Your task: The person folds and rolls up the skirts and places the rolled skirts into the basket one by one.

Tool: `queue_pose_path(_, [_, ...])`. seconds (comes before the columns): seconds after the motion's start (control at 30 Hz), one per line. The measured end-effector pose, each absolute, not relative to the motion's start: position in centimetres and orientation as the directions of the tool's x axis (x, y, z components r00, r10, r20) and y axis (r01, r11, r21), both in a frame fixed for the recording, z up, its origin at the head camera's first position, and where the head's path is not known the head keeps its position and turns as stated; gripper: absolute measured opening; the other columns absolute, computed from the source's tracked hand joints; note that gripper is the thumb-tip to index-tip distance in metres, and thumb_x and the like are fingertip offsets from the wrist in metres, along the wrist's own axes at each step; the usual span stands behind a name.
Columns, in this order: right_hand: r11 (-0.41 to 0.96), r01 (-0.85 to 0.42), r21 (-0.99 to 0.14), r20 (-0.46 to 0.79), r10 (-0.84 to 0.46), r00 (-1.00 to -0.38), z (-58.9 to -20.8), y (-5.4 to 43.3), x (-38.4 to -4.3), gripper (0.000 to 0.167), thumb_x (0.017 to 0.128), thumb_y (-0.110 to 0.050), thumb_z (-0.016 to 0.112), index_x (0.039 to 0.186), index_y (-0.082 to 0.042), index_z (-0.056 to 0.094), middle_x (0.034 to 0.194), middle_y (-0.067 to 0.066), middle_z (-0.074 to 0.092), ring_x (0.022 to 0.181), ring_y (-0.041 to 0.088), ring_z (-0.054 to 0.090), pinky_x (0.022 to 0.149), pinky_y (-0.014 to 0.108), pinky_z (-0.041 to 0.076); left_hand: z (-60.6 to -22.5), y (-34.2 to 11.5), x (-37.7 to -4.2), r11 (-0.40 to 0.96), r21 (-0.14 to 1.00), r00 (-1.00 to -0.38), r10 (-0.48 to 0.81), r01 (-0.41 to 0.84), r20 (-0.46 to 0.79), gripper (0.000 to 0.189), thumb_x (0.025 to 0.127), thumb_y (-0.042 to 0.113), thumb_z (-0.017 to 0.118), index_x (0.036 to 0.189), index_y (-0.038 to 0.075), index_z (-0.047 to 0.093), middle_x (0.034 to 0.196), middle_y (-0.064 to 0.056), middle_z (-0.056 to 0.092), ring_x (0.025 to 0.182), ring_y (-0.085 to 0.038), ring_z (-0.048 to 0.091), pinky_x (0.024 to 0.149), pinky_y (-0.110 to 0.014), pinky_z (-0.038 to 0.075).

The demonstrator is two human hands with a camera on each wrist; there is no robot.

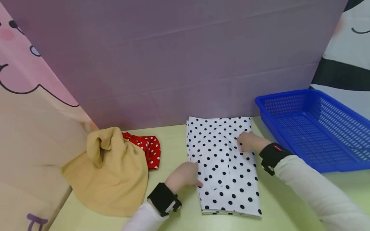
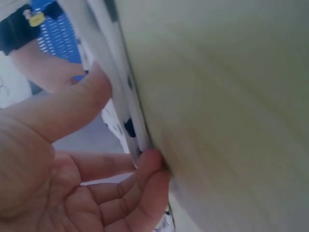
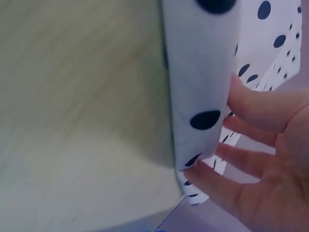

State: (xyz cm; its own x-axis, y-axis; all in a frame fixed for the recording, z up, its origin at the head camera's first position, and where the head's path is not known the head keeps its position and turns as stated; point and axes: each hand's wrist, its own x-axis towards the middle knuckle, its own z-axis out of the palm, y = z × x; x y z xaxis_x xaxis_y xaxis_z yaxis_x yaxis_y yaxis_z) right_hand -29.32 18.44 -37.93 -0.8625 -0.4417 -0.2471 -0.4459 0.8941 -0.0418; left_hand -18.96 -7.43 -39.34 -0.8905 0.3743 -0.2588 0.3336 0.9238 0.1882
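Note:
A folded white cloth with black dots (image 1: 219, 166) lies flat on the table, its layers showing along the near edge. At its left edge my left hand (image 1: 185, 175) holds the layers. In the left wrist view that hand's thumb (image 2: 91, 92) lies over the cloth and bent fingertips (image 2: 150, 162) come round its edge. My right hand (image 1: 250, 141) rests on the cloth near the upper right edge. In the right wrist view the right hand's fingers (image 3: 217, 181) are nearly straight and touch the folded edge; some fingertips are hidden behind the fold.
A blue plastic basket (image 1: 300, 160) stands at the right, beyond my right forearm. To the left lies a rumpled tan cloth (image 1: 115, 183), partly covering a red cloth with white dots (image 1: 154, 152). A purple-grey sheet (image 1: 173, 64) hangs at the table's back edge.

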Motion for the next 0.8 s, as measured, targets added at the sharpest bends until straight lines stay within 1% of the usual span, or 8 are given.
queue_pose_path(0.13, [0.903,-0.423,-0.068,-0.248,-0.426,-0.87,-38.1,18.8,-29.8,0.035,0.078,-0.009,0.072,0.109,0.004,0.061,0.113,0.025,0.057,0.106,0.043,0.052,0.095,0.055,0.04,-39.1,-7.0,-18.6,0.913,0.223,-0.887,0.392,0.342,-0.246,0.044,0.072,0.037,0.08,0.091,0.002,0.061,0.081,-0.005,0.063,0.068,-0.014,0.054,0.073,-0.029,0.05])
queue_pose_path(0.23, [0.908,-0.413,-0.075,-0.242,-0.418,-0.876,-38.3,19.0,-30.1,0.039,0.078,-0.009,0.072,0.113,0.004,0.06,0.119,0.028,0.054,0.108,0.046,0.05,0.095,0.055,0.041,-39.0,-6.8,-18.6,0.91,0.27,-0.886,0.384,0.316,-0.258,0.036,0.074,0.035,0.078,0.08,0.006,0.058,0.072,-0.001,0.057,0.062,-0.014,0.05,0.064,-0.027,0.046])
queue_pose_path(0.4, [0.899,-0.429,-0.093,-0.239,-0.438,-0.866,-38.5,19.3,-30.0,0.045,0.079,-0.011,0.07,0.119,0.006,0.058,0.123,0.029,0.054,0.114,0.047,0.049,0.097,0.056,0.038,-39.0,-7.3,-18.8,0.892,0.374,-0.878,0.375,0.254,-0.298,0.031,0.08,0.035,0.073,0.076,0.01,0.054,0.067,0.001,0.048,0.059,-0.014,0.045,0.056,-0.026,0.039])
queue_pose_path(0.5, [0.899,-0.395,-0.19,-0.246,-0.433,-0.867,-38.4,19.6,-29.5,0.051,0.084,-0.018,0.067,0.127,0.006,0.053,0.131,0.03,0.05,0.122,0.048,0.044,0.103,0.056,0.034,-39.3,-7.8,-19.0,0.869,0.438,-0.873,0.383,0.23,-0.301,0.031,0.083,0.036,0.069,0.078,0.01,0.054,0.069,0.0,0.048,0.061,-0.014,0.045,0.057,-0.027,0.039])
queue_pose_path(0.57, [0.888,-0.37,-0.275,-0.24,-0.436,-0.868,-37.9,20.0,-28.9,0.054,0.087,-0.024,0.064,0.13,0.006,0.051,0.134,0.03,0.047,0.125,0.047,0.042,0.104,0.056,0.033,-39.5,-8.0,-19.2,0.859,0.463,-0.871,0.386,0.22,-0.303,0.031,0.085,0.038,0.068,0.079,0.01,0.055,0.07,-0.002,0.051,0.062,-0.015,0.046,0.057,-0.028,0.04])
queue_pose_path(0.63, [0.867,-0.345,-0.359,-0.217,-0.437,-0.873,-37.3,20.1,-28.1,0.054,0.09,-0.027,0.062,0.132,0.005,0.049,0.136,0.031,0.045,0.126,0.049,0.04,0.104,0.058,0.033,-39.5,-8.2,-19.3,0.858,0.463,-0.871,0.388,0.222,-0.301,0.033,0.086,0.04,0.065,0.088,0.008,0.059,0.078,-0.003,0.056,0.066,-0.014,0.049,0.06,-0.028,0.042])
queue_pose_path(0.73, [0.824,-0.369,-0.429,-0.157,-0.47,-0.868,-36.5,20.2,-26.5,0.053,0.092,-0.029,0.059,0.133,0.003,0.049,0.135,0.03,0.046,0.124,0.048,0.043,0.101,0.058,0.036,-39.3,-8.4,-19.3,0.859,0.452,-0.87,0.397,0.24,-0.292,0.037,0.088,0.041,0.063,0.1,0.006,0.062,0.086,-0.005,0.061,0.07,-0.014,0.052,0.064,-0.029,0.044])
queue_pose_path(0.8, [0.791,-0.404,-0.459,-0.109,-0.501,-0.858,-36.3,20.2,-25.5,0.051,0.092,-0.03,0.059,0.132,0.002,0.051,0.133,0.029,0.049,0.121,0.047,0.046,0.099,0.057,0.038,-39.2,-8.4,-19.3,0.857,0.445,-0.87,0.408,0.261,-0.276,0.036,0.088,0.04,0.062,0.102,0.007,0.062,0.086,-0.002,0.061,0.071,-0.013,0.052,0.066,-0.028,0.044])
